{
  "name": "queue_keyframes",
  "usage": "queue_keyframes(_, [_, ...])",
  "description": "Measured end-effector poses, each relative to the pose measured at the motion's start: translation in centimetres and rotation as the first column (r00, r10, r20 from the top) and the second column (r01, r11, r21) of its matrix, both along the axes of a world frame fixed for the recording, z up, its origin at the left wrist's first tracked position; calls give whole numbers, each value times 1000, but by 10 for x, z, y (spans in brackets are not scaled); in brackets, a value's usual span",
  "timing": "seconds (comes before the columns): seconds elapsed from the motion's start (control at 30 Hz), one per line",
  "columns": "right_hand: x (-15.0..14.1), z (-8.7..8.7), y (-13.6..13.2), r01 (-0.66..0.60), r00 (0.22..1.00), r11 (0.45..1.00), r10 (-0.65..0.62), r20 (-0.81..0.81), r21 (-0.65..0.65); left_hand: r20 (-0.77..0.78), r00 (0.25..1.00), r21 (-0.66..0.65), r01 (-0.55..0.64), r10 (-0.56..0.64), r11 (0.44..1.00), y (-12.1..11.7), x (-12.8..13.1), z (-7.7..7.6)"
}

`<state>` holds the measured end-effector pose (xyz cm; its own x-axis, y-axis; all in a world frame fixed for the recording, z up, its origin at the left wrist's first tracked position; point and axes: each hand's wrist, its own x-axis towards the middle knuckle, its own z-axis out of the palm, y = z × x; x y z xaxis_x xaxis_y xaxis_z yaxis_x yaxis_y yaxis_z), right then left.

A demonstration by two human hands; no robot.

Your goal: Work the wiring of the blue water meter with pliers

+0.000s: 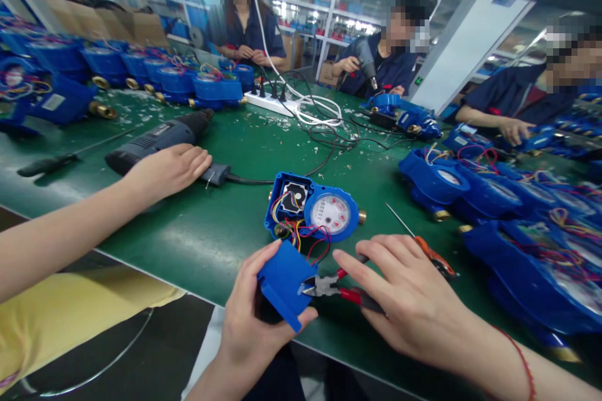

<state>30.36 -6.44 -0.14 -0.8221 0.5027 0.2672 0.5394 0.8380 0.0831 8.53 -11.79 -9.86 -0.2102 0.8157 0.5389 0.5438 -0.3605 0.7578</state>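
- Nearest, the left hand (pixel 254 319) grips a blue cover (pixel 282 284) lifted off the bench, thumb on top, fingers wrapped beneath
- Just right of it, the right hand (pixel 404 301) lies over red-handled pliers (pixel 336 287), fingers curled loosely; whether it clamps them I cannot tell
- Beyond both sits the open water meter (pixel 313 210) on the green table (pixel 202 225), coloured wires (pixel 301 235) spilling toward the cover
- Judged step: wire work inside the opened meter; next calls for a firm pliers grip
- Far left, another person's hand (pixel 167 169) rests on an electric drill (pixel 155 141)
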Motion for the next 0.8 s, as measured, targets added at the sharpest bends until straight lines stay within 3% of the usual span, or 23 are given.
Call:
queue_keyframes(0.27, [-7, 13, 24, -160, 985, 986, 157, 74, 41, -41, 999, 29, 20, -19, 999, 0, -2, -4])
queue_keyframes(0.43, [-10, 10, 31, -229, 973, 969, 225, 57, 95, -22, 1000, 27, 19, -18, 999, 0, -3, -3])
queue_keyframes(0.6, [-3, -3, 31, -214, 977, 977, 214, 19, 3, 46, 998, 15, 47, -47, 999, 0, -3, -2])
queue_keyframes(0.8, [5, -15, 23, -148, 982, 975, 125, -140, -164, 156, 986, 60, 46, -55, 997, -1, -1, -9])
